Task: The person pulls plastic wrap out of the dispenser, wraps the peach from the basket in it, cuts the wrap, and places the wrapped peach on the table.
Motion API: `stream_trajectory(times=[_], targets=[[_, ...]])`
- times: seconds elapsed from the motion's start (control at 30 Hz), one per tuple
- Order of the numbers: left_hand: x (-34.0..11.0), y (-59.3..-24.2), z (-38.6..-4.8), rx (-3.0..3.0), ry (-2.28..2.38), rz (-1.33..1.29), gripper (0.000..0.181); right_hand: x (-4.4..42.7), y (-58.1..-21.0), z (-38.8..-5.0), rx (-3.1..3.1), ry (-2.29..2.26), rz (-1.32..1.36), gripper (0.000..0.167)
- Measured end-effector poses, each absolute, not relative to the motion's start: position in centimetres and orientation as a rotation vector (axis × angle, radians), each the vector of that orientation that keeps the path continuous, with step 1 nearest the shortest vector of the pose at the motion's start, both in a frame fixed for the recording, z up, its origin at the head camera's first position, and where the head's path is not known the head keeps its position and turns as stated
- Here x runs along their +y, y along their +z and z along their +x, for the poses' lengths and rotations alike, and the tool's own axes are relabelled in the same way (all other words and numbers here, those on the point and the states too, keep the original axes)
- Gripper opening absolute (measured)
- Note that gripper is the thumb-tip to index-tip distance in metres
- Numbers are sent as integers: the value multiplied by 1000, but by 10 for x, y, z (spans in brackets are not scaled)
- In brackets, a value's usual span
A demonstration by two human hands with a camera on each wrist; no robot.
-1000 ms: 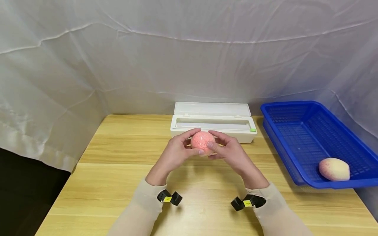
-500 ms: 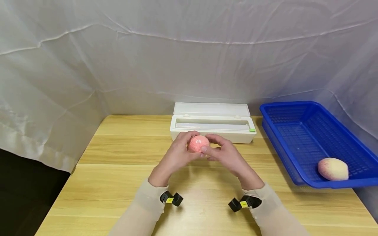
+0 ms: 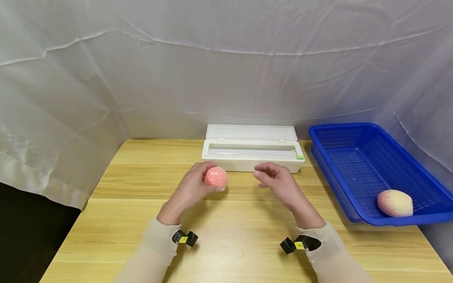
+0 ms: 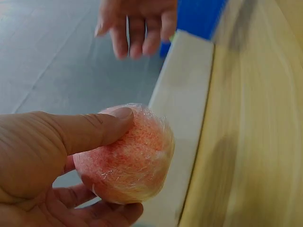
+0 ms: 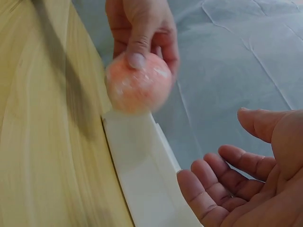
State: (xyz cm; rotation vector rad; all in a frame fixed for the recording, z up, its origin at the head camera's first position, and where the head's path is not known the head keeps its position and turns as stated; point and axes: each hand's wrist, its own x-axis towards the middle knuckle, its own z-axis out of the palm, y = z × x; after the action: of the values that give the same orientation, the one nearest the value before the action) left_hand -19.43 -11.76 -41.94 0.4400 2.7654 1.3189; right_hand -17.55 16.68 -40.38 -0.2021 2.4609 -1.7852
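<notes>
My left hand (image 3: 191,186) grips a round pink peach (image 3: 216,178) wrapped in clear film, thumb on one side and fingers on the other. In the left wrist view the crinkled film shines on the peach (image 4: 130,156). Apart from it, to the right, my right hand (image 3: 279,182) hovers over the table with nothing in it, its fingers loosely bent. The right wrist view shows that hand (image 5: 236,184) palm up, thumb away from the fingers. Behind both hands stands a white cling film box (image 3: 253,164), lid raised, a roll inside.
A blue plastic basket (image 3: 348,192) stands at the right, with a second pale peach (image 3: 395,203) in its near end. Grey cloth (image 3: 226,86) hangs behind the wooden table (image 3: 226,243). The table's left edge drops to a dark area.
Both hands held the peach earlier. My right hand has let go and moved slightly right, while my left hand has carried the peach to the left.
</notes>
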Motion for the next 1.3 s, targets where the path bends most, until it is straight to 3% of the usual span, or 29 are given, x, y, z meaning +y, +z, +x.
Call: stream_trajectory(times=[0.63, 1.0, 1.3], targets=[[-256, -439, -208, 2854, 1089, 225, 70, 190, -423, -169, 2497, -1761, -162, 33], [-267, -438, -211, 2783, 1137, 230, 72, 195, -425, -169, 2509, -1763, -151, 32], [-258, -440, -212, 2808, 1100, 175, 86, 196, -425, -168, 2520, -1749, -133, 32]])
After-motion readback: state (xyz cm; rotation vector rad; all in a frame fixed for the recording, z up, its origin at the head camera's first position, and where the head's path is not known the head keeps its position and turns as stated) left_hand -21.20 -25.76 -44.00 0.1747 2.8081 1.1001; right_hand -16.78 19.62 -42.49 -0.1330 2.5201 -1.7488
